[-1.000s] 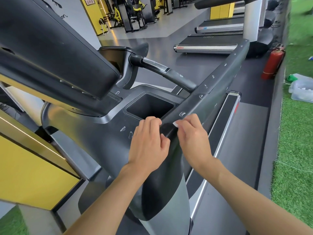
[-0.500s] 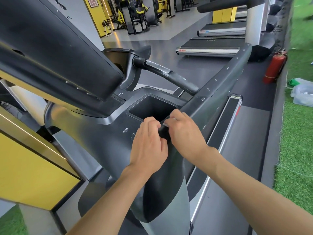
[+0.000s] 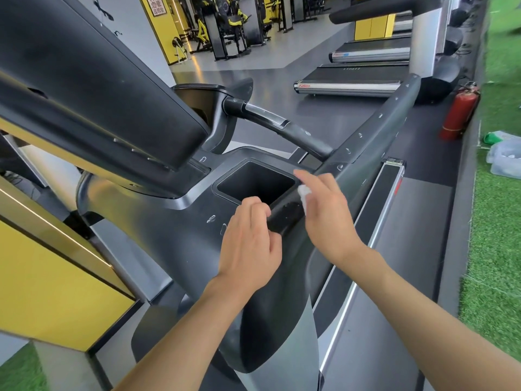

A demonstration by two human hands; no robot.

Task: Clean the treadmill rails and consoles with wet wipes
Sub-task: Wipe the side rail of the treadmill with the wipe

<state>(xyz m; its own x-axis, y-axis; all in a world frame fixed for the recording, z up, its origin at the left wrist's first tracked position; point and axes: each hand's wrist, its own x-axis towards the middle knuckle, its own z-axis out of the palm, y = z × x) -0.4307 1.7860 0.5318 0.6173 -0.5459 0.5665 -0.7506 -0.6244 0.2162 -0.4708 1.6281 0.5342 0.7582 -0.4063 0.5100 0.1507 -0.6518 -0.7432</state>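
A dark treadmill console (image 3: pixel 174 238) fills the middle, with a square cup well (image 3: pixel 255 183) and a long side rail (image 3: pixel 372 131) running up to the right. My left hand (image 3: pixel 251 238) rests on the console at the well's near corner, fingers curled against the edge. My right hand (image 3: pixel 327 213) hovers over the rail's near end and holds a small white wet wipe (image 3: pixel 304 194) under its palm and fingers. The black screen panel (image 3: pixel 93 88) overhangs on the left.
A curved black handlebar (image 3: pixel 282 128) crosses behind the well. The belt deck (image 3: pixel 408 249) lies lower right, beside green turf (image 3: pixel 501 235). A red fire extinguisher (image 3: pixel 459 111) and plastic containers (image 3: pixel 504 156) stand at right. Yellow panels (image 3: pixel 48 289) sit at left. More treadmills stand beyond.
My right hand has lifted from beside the left hand and moved right and up along the rail's near end, now showing the white wipe. The left hand stays at the well's corner.
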